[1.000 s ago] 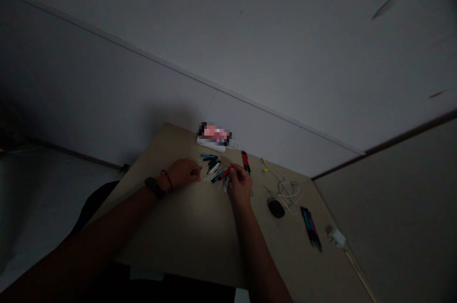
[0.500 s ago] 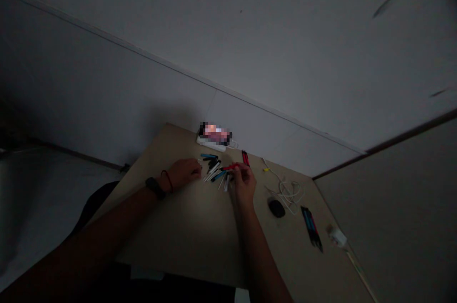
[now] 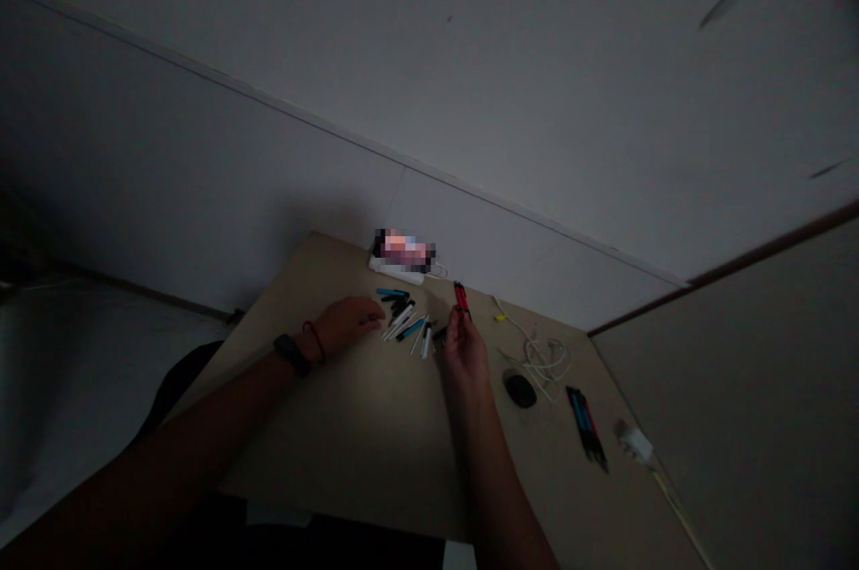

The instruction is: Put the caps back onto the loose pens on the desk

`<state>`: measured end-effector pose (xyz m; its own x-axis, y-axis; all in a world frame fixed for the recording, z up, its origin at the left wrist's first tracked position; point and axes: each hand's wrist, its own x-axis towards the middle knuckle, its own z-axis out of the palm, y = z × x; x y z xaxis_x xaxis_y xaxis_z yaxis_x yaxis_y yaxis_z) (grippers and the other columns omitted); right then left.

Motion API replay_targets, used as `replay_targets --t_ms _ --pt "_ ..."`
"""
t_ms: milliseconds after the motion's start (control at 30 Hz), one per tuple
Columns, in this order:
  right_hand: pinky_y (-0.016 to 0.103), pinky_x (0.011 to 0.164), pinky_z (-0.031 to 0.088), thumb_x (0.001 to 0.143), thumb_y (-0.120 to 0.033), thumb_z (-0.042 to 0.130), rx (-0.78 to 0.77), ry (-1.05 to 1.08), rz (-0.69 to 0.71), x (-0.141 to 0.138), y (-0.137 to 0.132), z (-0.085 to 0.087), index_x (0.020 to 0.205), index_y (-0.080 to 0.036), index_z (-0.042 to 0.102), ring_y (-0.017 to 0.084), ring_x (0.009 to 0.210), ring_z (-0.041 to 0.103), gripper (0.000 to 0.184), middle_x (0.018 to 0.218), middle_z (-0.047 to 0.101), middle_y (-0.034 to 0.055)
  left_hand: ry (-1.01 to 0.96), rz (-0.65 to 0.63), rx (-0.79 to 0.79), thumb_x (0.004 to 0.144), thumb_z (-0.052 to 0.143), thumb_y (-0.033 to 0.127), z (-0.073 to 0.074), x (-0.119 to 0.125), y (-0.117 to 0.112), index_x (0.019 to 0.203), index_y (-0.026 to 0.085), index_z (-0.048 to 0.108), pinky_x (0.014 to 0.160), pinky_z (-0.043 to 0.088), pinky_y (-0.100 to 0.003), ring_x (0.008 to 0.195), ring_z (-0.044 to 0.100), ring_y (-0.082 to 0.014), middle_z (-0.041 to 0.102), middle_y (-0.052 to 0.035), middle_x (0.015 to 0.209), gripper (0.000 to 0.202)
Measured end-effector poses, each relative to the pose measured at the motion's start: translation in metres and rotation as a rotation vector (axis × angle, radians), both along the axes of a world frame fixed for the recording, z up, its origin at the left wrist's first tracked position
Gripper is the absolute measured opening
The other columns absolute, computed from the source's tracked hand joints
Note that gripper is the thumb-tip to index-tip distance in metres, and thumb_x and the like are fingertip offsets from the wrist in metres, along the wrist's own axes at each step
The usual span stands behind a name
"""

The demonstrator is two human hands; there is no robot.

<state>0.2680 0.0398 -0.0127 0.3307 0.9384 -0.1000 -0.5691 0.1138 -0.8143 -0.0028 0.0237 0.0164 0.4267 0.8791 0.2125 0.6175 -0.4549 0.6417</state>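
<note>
Red pen (image 3: pixel 460 296): pointed toward wall, held at near end.
Right hand (image 3: pixel 463 353): fingers closed on it.
Left hand (image 3: pixel 345 320): grip not discernible.

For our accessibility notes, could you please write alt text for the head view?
In dim light, a person's right hand has its fingers at red pens on a table, while the left hand rests beside a pile of pens. A mouse and white cable lie to the right.
</note>
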Motion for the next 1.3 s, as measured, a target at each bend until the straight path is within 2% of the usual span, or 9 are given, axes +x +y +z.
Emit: replay_targets --t_ms 133,267,367,433,567,700,867,1033,1300 --pt "0.026 0.076 0.066 0.077 -0.026 0.077 0.028 -0.058 0.025 0.001 0.0 -0.003 0.081 -0.024 0.071 0.018 0.097 0.073 0.008 0.083 0.074 0.002 -0.029 0.008 0.052 0.096 0.049 0.024 -0.002 0.001 0.0 0.118 0.02 0.069 0.09 0.047 -0.033 0.101 0.063 -0.0216 0.07 -0.0087 0.111 0.03" --pt "0.026 0.069 0.064 0.079 -0.032 0.077 0.056 -0.134 0.034 -0.007 -0.01 0.007 0.09 -0.022 0.071 0.016 0.084 0.073 0.016 0.087 0.075 0.0024 -0.035 -0.002 0.049 0.098 0.048 0.026 -0.001 0.002 0.0 0.105 0.018 0.073 0.09 0.048 -0.033 0.098 0.064 -0.0215 0.07 -0.009 0.106 0.027" --pt "0.026 0.061 0.059 0.078 -0.038 0.077 0.057 -0.323 -0.025 -0.02 -0.02 0.021 0.102 -0.022 0.07 0.015 0.071 0.07 0.03 0.09 0.075 0.0027 -0.081 -0.009 0.03 0.095 0.053 0.026 -0.001 0.002 0.0 0.1 0.018 0.073 0.088 0.048 -0.031 0.097 0.065 -0.0207 0.072 -0.0078 0.104 0.022" --pt "0.027 0.063 0.056 0.077 -0.041 0.077 0.07 -0.499 -0.04 -0.03 -0.027 0.029 0.105 -0.02 0.071 0.015 0.073 0.069 0.035 0.089 0.075 0.0041 -0.137 0.006 0.001 0.093 0.056 0.027 -0.001 0.002 0.0 0.097 0.018 0.073 0.085 0.049 -0.03 0.093 0.066 -0.0198 0.073 -0.0068 0.103 0.02" --pt "0.032 0.072 0.054 0.076 -0.039 0.078 0.188 -0.772 0.094 -0.044 -0.036 0.039 0.092 -0.018 0.075 0.018 0.077 0.068 0.026 0.085 0.075 0.0057 -0.303 0.064 -0.068 0.09 0.06 0.036 0.002 0.007 -0.002 0.093 0.018 0.074 0.079 0.05 -0.029 0.084 0.067 -0.0184 0.076 -0.0048 0.095 0.023" --pt "0.033 0.075 0.052 0.081 -0.036 0.073 0.301 -0.93 0.278 -0.051 -0.042 0.039 0.089 -0.022 0.078 0.02 0.082 0.067 0.016 0.087 0.074 0.0057 -0.511 0.086 -0.151 0.087 0.063 0.041 0.007 0.014 -0.007 0.094 0.017 0.076 0.071 0.051 -0.028 0.073 0.066 -0.0167 0.076 -0.005 0.088 0.028" --pt "0.032 0.07 0.052 0.08 -0.035 0.074 0.304 -0.958 0.376 -0.059 -0.048 0.035 0.087 -0.024 0.078 0.02 0.077 0.067 0.014 0.083 0.074 0.0042 -0.64 0.05 -0.227 0.085 0.066 0.039 0.008 0.021 -0.011 0.092 0.015 0.075 0.068 0.052 -0.028 0.072 0.067 -0.0163 0.076 -0.0063 0.087 0.026" --pt "0.029 0.061 0.05 0.078 -0.035 0.075 0.217 -0.893 0.353 -0.064 -0.049 0.03 0.086 -0.022 0.075 0.018 0.064 0.063 0.015 0.071 0.072 0.0019 -0.644 0.046 -0.215 0.084 0.067 0.037 0.008 0.024 -0.013 0.09 0.016 0.073 0.071 0.054 -0.028 0.078 0.069 -0.0173 0.075 -0.0061 0.09 0.023" --pt "0.028 0.058 0.05 0.076 -0.038 0.076 0.191 -0.854 0.311 -0.063 -0.045 0.028 0.082 -0.021 0.073 0.017 0.061 0.063 0.018 0.069 0.071 0.0014 -0.66 0.034 -0.22 0.084 0.068 0.036 0.006 0.024 -0.012 0.088 0.015 0.075 0.07 0.052 -0.029 0.077 0.068 -0.0182 0.075 -0.0067 0.086 0.023"
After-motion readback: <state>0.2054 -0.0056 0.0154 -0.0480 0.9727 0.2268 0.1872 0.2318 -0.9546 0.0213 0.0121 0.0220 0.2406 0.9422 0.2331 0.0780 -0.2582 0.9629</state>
